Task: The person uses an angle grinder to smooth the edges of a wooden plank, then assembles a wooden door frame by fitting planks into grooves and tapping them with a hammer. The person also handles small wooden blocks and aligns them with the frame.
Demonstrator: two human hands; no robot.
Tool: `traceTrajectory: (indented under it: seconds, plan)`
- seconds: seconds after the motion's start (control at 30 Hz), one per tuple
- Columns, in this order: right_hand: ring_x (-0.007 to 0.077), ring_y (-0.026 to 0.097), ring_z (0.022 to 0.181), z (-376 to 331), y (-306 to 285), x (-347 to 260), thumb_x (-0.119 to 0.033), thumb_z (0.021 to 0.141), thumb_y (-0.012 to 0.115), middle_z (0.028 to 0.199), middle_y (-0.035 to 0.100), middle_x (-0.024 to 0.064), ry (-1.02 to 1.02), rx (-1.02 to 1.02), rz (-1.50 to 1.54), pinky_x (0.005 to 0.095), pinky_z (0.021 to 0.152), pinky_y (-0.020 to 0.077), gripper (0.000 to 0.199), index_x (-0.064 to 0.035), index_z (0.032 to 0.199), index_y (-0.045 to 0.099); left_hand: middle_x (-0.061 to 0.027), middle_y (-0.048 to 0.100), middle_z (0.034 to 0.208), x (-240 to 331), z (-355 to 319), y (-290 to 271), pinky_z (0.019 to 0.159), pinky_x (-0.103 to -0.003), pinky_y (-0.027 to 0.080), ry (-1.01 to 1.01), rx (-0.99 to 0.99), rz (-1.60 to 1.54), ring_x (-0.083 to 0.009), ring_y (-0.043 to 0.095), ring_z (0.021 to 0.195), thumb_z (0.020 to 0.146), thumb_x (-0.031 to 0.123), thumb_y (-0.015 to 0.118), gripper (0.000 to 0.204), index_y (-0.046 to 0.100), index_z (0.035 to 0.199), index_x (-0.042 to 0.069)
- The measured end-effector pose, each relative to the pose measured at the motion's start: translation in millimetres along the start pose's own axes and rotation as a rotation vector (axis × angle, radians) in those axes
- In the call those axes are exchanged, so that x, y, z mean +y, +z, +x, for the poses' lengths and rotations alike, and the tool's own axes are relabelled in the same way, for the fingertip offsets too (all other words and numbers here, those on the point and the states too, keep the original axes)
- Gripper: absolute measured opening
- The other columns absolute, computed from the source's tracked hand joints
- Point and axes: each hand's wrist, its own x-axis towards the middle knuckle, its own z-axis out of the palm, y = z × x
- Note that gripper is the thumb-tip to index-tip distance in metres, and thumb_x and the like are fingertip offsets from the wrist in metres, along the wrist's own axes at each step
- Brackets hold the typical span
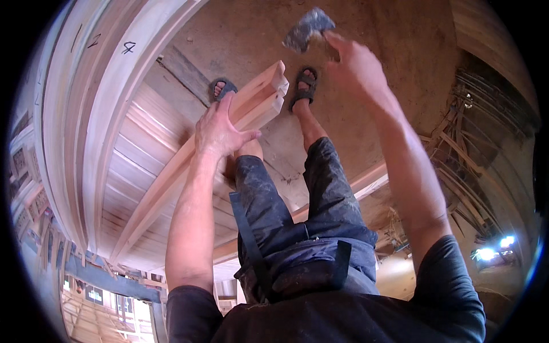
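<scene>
Mottled grey-headed hatchet (309, 31); pinkish-tan timber (257, 91) (streaked paler); brown floor (394, 40); black shirt (343, 320).

At the top of the frame, the tool head (309, 30) looks like scuffed, dull metal with brighter patches. The notched timber (258, 88) near the centre and the boards (108, 114) at upper left are bare, smooth wood. Below centre, the trousers (336, 177) are matt, dusty cloth; the floor (406, 63), upper right, looks matt and uneven.

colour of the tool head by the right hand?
The tool head is mottled grey; the head view, the only one, shows it.
</scene>
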Motion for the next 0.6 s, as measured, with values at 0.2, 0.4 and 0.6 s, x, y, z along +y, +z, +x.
traceTrajectory:
  seconds: [0.2,0.4,0.6]
  plan:
    - [0.0148,0.060,0.066,-38.8,54.0,36.2,-0.008,0.081,0.067,0.084,0.066,0.0073,0.090,-0.173,0.673,0.0296,0.062,0.0483,0.040,-0.0042,0.120,0.067,-0.0225,0.055,0.134,-8.5,-4.9,10.5,0.105,-0.049,0.044,0.075,0.104,0.013,-0.0397,0.053,0.125,0.061,0.049,0.090,0.106,0.042,0.146,0.009]
    - [0.0106,0.052,0.051,-75.1,121.1,33.3,-0.001,0.084,0.065,0.066,0.056,0.0012,0.423,-0.158,1.350,0.0274,0.048,0.0412,0.021,-0.0042,0.105,0.067,-0.0209,0.059,0.120,-7.9,-7.7,16.9,0.094,-0.048,0.049,0.190,0.226,0.098,-0.0392,0.058,0.111,0.059,0.048,0.091,0.101,0.048,0.139,0.004]
    - [0.0114,0.053,0.051,-78.1,149.1,46.7,-0.004,0.087,0.067,0.068,0.057,0.0019,0.413,-0.241,1.554,0.0278,0.046,0.0422,0.030,-0.0054,0.117,0.066,-0.0210,0.058,0.121,-10.9,-7.4,20.4,0.094,-0.047,0.049,0.205,0.246,0.084,-0.0398,0.058,0.113,0.059,0.049,0.091,0.101,0.049,0.139,0.003]
